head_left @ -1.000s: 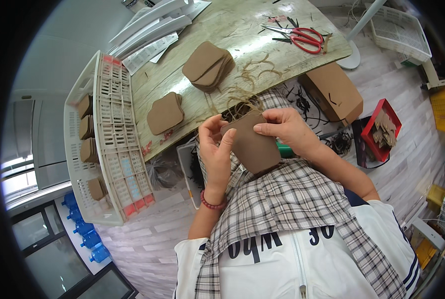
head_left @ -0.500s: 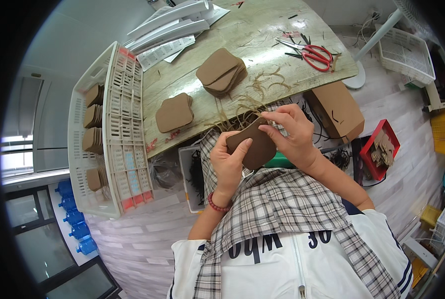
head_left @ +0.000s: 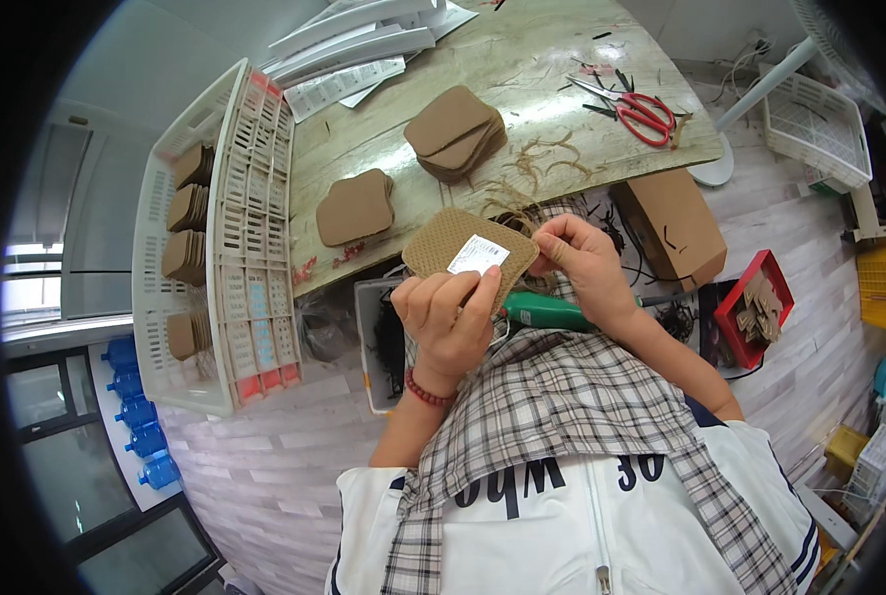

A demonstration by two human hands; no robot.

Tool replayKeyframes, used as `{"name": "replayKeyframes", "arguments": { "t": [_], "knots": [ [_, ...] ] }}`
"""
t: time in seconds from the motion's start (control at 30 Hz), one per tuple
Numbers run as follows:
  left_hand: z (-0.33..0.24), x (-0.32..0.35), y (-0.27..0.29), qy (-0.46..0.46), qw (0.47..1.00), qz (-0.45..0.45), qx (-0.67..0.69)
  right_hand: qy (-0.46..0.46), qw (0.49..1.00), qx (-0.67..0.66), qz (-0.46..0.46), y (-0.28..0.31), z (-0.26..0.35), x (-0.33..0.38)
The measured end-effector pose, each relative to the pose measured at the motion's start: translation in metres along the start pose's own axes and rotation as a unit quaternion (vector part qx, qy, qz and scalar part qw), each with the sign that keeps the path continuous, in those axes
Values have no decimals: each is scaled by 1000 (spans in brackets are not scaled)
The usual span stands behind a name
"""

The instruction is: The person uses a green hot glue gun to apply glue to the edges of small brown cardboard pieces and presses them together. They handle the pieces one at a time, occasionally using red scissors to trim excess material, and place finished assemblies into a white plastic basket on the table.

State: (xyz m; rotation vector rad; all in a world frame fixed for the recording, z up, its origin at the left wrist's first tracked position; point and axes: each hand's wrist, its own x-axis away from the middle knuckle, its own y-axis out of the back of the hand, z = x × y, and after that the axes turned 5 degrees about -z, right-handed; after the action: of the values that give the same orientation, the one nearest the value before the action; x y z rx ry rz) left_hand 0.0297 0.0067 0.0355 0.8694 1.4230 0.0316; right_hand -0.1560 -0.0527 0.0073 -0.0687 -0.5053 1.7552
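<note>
As both hands (head_left: 507,288) grip it, the tan pad (head_left: 453,243) tilts.

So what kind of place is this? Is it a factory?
Probably a small craft workshop. The hands hold a woven brown pad at a worktable with stacks of brown pads, red scissors and a white crate holding more pads.

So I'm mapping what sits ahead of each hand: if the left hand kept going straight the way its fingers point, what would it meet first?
The left hand points up and away toward the table. Past the tan woven pad it already grips, the single brown pad on the table looks nearest, though depth is unclear.
</note>
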Motion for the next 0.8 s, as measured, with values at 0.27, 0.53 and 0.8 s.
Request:
{"name": "replayKeyframes", "arguments": {
  "t": [0.27,0.53,0.8],
  "knots": [
    [2,6,-1,-75,997,-15,-17,-23,996,-82,14,3,1,-1],
    [-1,4,8,33,998,-6,53,27,997,57,-32,-1,5,4],
    [-1,-7,-9,492,780,-65,382,252,947,201,-10,-14,9,-5]
  ]
}}
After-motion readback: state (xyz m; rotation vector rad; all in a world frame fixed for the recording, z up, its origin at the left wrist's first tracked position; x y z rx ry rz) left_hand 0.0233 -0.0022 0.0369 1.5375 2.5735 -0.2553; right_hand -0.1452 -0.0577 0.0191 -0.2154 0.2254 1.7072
